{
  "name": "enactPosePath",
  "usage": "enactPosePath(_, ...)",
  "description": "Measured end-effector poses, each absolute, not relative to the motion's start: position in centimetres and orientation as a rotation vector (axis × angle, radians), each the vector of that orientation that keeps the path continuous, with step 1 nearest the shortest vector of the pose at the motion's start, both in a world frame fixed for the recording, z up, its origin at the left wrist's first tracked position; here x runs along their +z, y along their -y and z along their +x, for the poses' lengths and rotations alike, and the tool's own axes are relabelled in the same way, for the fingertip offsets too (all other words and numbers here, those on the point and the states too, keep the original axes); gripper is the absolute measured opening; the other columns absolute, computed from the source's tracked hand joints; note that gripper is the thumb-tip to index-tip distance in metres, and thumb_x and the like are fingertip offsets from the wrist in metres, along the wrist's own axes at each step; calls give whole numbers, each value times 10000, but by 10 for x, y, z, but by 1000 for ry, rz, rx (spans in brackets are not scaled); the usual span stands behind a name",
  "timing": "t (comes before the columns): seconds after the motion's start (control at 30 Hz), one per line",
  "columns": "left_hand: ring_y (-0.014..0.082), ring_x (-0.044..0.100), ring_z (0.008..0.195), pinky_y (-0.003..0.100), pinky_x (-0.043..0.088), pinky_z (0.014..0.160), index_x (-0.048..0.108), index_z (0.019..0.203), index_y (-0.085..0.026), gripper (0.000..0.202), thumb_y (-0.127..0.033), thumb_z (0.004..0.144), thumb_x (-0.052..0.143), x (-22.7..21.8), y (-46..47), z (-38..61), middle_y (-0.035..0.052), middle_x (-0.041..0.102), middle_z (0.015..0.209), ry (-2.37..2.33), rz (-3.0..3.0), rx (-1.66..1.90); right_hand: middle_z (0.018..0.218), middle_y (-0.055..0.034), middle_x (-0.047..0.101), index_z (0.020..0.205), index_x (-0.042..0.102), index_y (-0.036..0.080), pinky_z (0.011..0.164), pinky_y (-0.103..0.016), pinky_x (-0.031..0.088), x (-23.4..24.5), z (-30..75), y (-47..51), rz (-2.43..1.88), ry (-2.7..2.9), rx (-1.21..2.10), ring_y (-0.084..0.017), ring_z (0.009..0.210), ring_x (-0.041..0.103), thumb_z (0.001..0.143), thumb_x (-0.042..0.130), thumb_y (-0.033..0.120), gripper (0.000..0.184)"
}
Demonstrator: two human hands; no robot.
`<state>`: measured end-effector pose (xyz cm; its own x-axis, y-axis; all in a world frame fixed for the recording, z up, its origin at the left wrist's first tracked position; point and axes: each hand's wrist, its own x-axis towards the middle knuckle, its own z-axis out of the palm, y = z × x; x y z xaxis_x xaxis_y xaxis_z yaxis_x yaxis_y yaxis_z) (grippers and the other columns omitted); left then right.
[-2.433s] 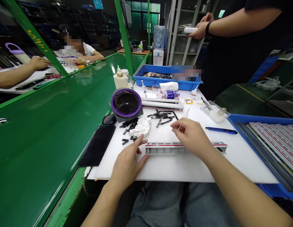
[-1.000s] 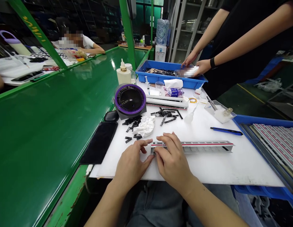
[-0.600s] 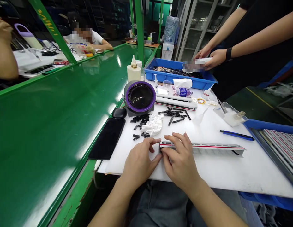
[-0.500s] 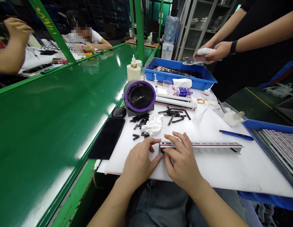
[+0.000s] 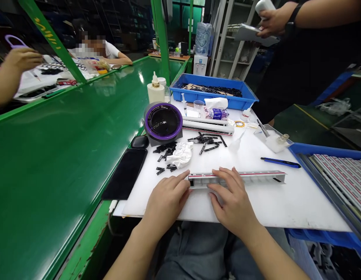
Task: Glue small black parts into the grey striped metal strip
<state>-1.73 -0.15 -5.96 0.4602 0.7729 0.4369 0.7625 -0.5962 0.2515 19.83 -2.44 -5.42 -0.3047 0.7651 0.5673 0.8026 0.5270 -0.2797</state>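
Observation:
A long white train-car shell (image 5: 263, 177) with a red stripe and small windows lies lengthwise on the white board, its hollow side turned toward me. My left hand (image 5: 168, 196) grips the shell's left end, fingertips at the top edge and thumb below, partly hidden. My right hand (image 5: 233, 204) holds the shell left of its middle, with fingers over the top edge and the thumb low in front. A dark piece shows inside at each end. Beyond my hands lie a crumpled white cloth (image 5: 180, 154) and scattered black strips (image 5: 206, 140).
A black phone (image 5: 125, 175) and a round purple-rimmed fan (image 5: 163, 121) stand left. Behind is a blue bin (image 5: 212, 99) of dark parts. A blue pen (image 5: 280, 162) and a bin of striped shells (image 5: 342, 182) are right. Another person stands holding a phone (image 5: 253, 35).
My right hand has slid right along the shell, away from my left hand. The shell has tilted, showing more of its hollow inside. The standing person's hands have risen.

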Motion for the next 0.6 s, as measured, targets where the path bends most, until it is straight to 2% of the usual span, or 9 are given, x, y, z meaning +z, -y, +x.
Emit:
enactPosePath(0.13,219,660,882,392,523,736,631,1081,-208,199,-203,945,486,-52,3,-13,99,615,1329,-1436,2854,677,1215,-62,616,932,676,208,1136,-525,326,-54,196,21,-1284,2071,-69,-225,1207,509,858,549,75,198)
enactPosePath(0.27,258,670,918,429,539,745,668,1051,-193,220,-258,940,490,-39,7,-3,109,617,1324,-1580,2883,523,1214,-49,624,930,683,210,1132,-501,326,-56,195,19,-1299,2055,-50,-215,1190,515,861,550,61,211)
enactPosePath(0.47,287,680,968,448,551,785,687,1061,-186,266,-151,905,475,-27,10,13,124,559,1392,-1738,2852,224,1200,-46,637,895,692,204,1129,-487,321,-62,196,16,-1289,2013,-67,-221,1166,522,871,560,87,178)
enactPosePath(0.6,280,679,984,440,558,817,668,1086,-191,273,-226,948,436,-28,9,15,108,589,1358,-1784,2765,224,1206,-43,637,895,694,201,1134,-478,313,-63,197,15,-1297,2018,-74,-220,1159,518,873,558,93,175)
